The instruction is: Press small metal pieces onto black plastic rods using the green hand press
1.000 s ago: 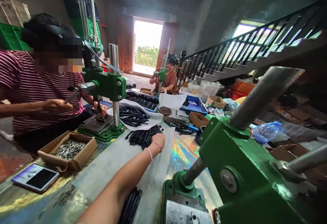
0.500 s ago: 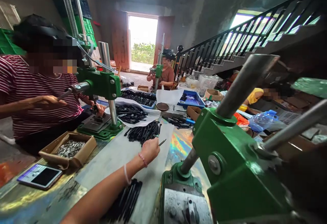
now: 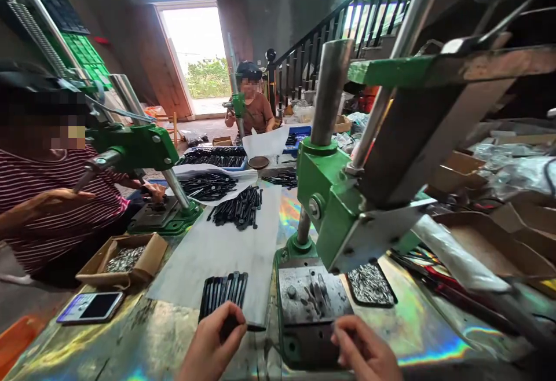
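The left hand (image 3: 217,337) is closed in a pinch, thumb and forefinger on a slim black piece (image 3: 256,328) whose thin end juts out to the right, towards the press; the right hand (image 3: 365,349) is partly curled, thumb and fingertips drawn close together, and whether a small part sits between them I cannot tell; it hovers by the near right edge of the press's steel plate (image 3: 299,306), apart from the left hand.

Just beyond the left hand lies a neat row of black pieces (image 3: 223,288), side by side on a white sheet (image 3: 174,271); between and beyond the hands stands the green press (image 3: 324,190), with a dark tray (image 3: 393,301) of small shiny metal parts (image 3: 369,282) to the right of its base.

Farther up the sheet is a loose black pile (image 3: 237,210); to the left lie a phone (image 3: 93,307) and a cardboard box (image 3: 150,262) of metal bits (image 3: 124,259); past these, a co-worker in a striped shirt (image 3: 56,196) grips the lever (image 3: 84,177) of another green press (image 3: 134,148).
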### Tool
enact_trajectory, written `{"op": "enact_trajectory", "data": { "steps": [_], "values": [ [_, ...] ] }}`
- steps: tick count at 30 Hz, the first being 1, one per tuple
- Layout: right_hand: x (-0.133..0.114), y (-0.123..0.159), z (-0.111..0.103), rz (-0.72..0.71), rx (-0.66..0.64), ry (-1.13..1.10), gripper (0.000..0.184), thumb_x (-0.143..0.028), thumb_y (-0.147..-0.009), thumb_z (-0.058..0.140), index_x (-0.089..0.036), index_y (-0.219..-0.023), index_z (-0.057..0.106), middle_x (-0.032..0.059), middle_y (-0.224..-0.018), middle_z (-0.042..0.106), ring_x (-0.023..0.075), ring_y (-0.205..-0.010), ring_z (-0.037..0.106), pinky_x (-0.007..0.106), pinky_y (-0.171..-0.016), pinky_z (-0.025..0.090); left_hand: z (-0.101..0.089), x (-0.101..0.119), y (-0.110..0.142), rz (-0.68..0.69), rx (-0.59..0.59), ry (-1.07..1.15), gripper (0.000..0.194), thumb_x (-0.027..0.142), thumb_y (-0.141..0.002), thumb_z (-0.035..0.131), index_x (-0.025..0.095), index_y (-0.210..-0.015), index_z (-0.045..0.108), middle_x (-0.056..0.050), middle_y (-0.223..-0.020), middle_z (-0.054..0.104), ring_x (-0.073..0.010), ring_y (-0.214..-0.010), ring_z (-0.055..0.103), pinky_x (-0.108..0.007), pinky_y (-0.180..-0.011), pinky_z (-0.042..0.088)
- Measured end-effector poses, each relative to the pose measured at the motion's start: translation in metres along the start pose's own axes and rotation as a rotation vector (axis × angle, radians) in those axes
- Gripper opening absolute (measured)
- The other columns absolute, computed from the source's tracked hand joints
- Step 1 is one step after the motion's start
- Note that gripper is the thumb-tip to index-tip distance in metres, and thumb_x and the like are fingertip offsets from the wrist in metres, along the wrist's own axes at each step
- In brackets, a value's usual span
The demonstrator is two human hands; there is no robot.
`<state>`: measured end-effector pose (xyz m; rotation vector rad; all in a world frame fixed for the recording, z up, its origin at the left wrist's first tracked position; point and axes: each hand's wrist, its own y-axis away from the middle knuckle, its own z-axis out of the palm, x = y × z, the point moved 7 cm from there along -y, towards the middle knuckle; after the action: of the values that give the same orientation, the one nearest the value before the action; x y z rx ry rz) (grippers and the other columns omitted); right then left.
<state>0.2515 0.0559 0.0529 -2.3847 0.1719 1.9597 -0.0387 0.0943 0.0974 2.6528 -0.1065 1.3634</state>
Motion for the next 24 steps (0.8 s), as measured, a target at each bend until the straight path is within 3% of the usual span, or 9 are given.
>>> {"op": "enact_trajectory", "data": {
  "steps": [5,8,11,14,17,24],
  "values": [
    [0.001,-0.039,-0.077,-0.025,0.055,0.569,0.033,-0.049,-0.093,0.038,-0.021,-0.097,0.055,0.0062,-0.086,0.069,0.0210,-0.072,0.066,0.031,-0.068,0.052,0.024,0.003,0.011,0.136,-0.071,-0.087,0.015,0.031,-0.088,0.053,0.021,-0.079,0.060,0.000,-0.071,0.062,-0.0153,-0.065,0.056,-0.023,-0.060,0.041],
    [0.014,-0.070,-0.098,-0.002,0.044,0.843,0.023,-0.034,-0.091,0.038,-0.020,-0.103,0.053,0.0093,-0.099,0.068,0.0236,-0.086,0.066,0.035,-0.078,0.049,0.037,0.008,0.009,0.235,-0.058,-0.131,0.017,0.030,-0.090,0.051,0.022,-0.079,0.060,-0.001,-0.075,0.063,-0.0158,-0.069,0.060,-0.024,-0.065,0.044],
    [0.026,-0.092,-0.100,0.007,0.028,0.947,0.019,-0.025,-0.087,0.046,-0.019,-0.102,0.055,0.0111,-0.103,0.066,0.0268,-0.094,0.064,0.036,-0.078,0.045,0.044,0.009,0.005,0.274,-0.021,-0.147,0.016,0.029,-0.091,0.051,0.022,-0.080,0.060,-0.002,-0.077,0.064,-0.0159,-0.071,0.062,-0.023,-0.066,0.045],
    [0.034,-0.104,-0.095,0.018,0.014,1.029,0.010,-0.020,-0.086,0.048,-0.020,-0.088,0.057,0.0094,-0.094,0.065,0.0267,-0.085,0.064,0.033,-0.068,0.040,0.046,0.002,0.003,0.273,0.032,-0.125,0.016,0.029,-0.091,0.052,0.021,-0.080,0.061,-0.002,-0.077,0.065,-0.0158,-0.071,0.064,-0.023,-0.066,0.047],
    [0.038,-0.109,-0.093,0.018,0.014,1.045,0.013,-0.018,-0.086,0.047,-0.021,-0.076,0.055,0.0066,-0.081,0.064,0.0257,-0.076,0.063,0.031,-0.061,0.034,0.052,-0.010,0.004,0.296,0.050,-0.084,0.016,0.031,-0.091,0.055,0.021,-0.080,0.063,-0.003,-0.077,0.066,-0.0162,-0.071,0.065,-0.022,-0.066,0.048],
    [0.032,-0.108,-0.106,-0.035,0.081,0.852,0.022,-0.034,-0.085,0.039,-0.024,-0.073,0.053,0.0042,-0.072,0.063,0.0246,-0.070,0.060,0.033,-0.063,0.036,0.063,-0.037,0.011,0.320,0.161,0.044,0.019,0.035,-0.092,0.053,0.022,-0.087,0.067,-0.003,-0.079,0.068,-0.0165,-0.072,0.064,-0.024,-0.069,0.050]
  ]
}}
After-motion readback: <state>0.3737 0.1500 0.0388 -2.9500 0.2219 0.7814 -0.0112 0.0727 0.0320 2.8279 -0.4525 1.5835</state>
